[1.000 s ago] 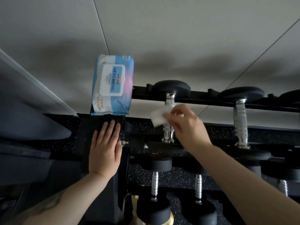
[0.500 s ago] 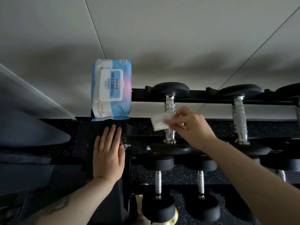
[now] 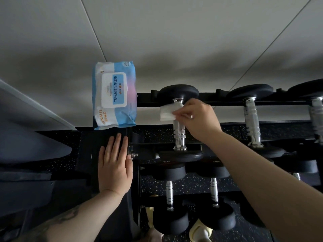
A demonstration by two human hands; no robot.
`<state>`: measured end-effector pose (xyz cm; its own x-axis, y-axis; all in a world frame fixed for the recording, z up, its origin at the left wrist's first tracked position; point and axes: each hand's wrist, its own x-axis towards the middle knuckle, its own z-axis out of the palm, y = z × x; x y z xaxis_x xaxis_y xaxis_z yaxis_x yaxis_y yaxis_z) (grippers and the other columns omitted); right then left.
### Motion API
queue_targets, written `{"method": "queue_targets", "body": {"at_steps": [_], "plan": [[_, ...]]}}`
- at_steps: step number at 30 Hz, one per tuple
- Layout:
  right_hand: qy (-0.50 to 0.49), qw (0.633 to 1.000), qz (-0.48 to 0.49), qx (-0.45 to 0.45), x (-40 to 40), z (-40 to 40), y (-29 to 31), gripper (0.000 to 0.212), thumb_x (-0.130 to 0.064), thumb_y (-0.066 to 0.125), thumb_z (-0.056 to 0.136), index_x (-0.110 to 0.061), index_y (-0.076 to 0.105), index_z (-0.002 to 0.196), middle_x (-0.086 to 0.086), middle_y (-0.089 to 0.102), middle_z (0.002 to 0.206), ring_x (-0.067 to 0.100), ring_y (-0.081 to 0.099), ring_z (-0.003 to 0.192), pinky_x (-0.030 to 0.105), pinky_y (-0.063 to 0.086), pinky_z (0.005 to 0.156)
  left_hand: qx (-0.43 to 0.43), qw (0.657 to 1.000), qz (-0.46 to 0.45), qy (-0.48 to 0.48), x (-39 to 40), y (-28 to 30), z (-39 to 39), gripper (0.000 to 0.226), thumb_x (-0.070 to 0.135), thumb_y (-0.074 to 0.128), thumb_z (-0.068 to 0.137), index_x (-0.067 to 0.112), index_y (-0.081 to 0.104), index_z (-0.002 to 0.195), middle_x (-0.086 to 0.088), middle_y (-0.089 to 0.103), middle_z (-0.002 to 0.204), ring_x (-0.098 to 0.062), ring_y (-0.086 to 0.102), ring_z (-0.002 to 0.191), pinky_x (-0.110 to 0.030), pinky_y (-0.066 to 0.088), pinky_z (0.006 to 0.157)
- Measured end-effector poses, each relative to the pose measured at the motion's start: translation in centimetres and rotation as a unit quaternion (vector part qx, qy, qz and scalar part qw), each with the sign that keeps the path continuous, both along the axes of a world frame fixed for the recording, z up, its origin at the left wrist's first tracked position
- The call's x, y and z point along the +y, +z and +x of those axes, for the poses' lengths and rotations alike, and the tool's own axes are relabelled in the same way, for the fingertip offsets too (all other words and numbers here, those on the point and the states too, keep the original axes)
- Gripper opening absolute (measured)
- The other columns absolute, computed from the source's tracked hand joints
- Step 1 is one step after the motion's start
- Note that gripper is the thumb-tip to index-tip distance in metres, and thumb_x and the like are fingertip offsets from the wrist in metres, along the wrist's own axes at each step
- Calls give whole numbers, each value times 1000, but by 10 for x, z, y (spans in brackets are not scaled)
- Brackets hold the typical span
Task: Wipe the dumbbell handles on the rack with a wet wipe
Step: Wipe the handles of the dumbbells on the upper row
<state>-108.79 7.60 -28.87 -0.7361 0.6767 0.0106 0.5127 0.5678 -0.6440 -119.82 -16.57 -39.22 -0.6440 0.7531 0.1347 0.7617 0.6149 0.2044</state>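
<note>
Head view: the right hand (image 3: pixel 199 119) pinches a folded white wet wipe (image 3: pixel 169 112) between thumb and fingertips and presses it against the upper end of a chrome dumbbell handle (image 3: pixel 179 131), just below the dumbbell's far black weight. That dumbbell is the first one at the left end of the rack's (image 3: pixel 227 103) top tier, and the wipe sticks out to the left of the handle. The left hand (image 3: pixel 114 165) lies flat and open, fingers together, on the black end panel at the rack's left edge. A blue pack of wipes (image 3: pixel 114 95) rests on that end, just beyond the left fingertips. Further dumbbells sit on the tier to the right and on the tier below.
</note>
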Motion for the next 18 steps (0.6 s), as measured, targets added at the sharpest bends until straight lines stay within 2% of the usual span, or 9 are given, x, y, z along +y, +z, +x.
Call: {"method": "queue_targets", "body": {"at_steps": [3,5,7,9,11,14,16,18], "plan": [[-32,999,9,18,-8,1,-3,13,-19,71,83,-21,76,94,-6,63,94,10,59,80,22,49,73,2,1000,2,4,0,0,0,52,29,29,95,13,37,144,-8,33,153,-27,28,142,-49,23,115],[25,999,-37,-2,-17,22,-6,12,-23,72,82,-23,76,93,-9,62,93,9,60,80,19,48,74,4,1000,6,2,0,0,0,52,29,28,95,12,39,144,-9,34,152,-28,28,142,-49,23,114],[99,987,-104,-68,-21,38,1,13,-27,73,80,-28,75,93,-14,59,91,4,57,82,16,44,76,6,1000,5,3,0,0,0,52,29,28,95,12,39,143,-9,34,152,-28,29,141,-49,24,114],[154,975,-100,-128,-11,33,7,13,-29,69,83,-32,73,95,-16,57,94,3,55,85,16,42,78,5,1000,7,4,1,0,1,52,29,28,95,12,39,143,-9,34,152,-27,28,142,-49,23,114],[119,986,-43,-109,3,11,12,15,-28,63,88,-28,72,100,-11,60,98,8,58,86,24,49,80,6,1000,6,5,1,1,1,53,30,28,95,12,39,144,-8,33,153,-27,28,142,-48,23,115],[-3,999,32,-39,11,-17,11,20,-23,60,90,-27,72,106,-3,68,102,16,63,89,34,53,83,7,1000,3,5,0,1,1,53,30,27,96,12,39,144,-7,32,153,-26,28,142,-47,22,115],[-5,999,39,-17,-2,-10,1,20,-23,61,91,-26,72,107,-1,64,103,18,62,88,35,54,80,6,1000,4,4,0,1,1,53,30,27,96,13,39,144,-7,32,153,-26,28,142,-46,21,116],[41,999,12,-18,-17,11,-4,18,-24,63,90,-25,72,105,-4,58,101,14,58,86,31,53,80,4,1000,5,5,0,1,1,52,29,28,96,12,40,144,-8,34,153,-26,28,142,-47,22,115]]}}
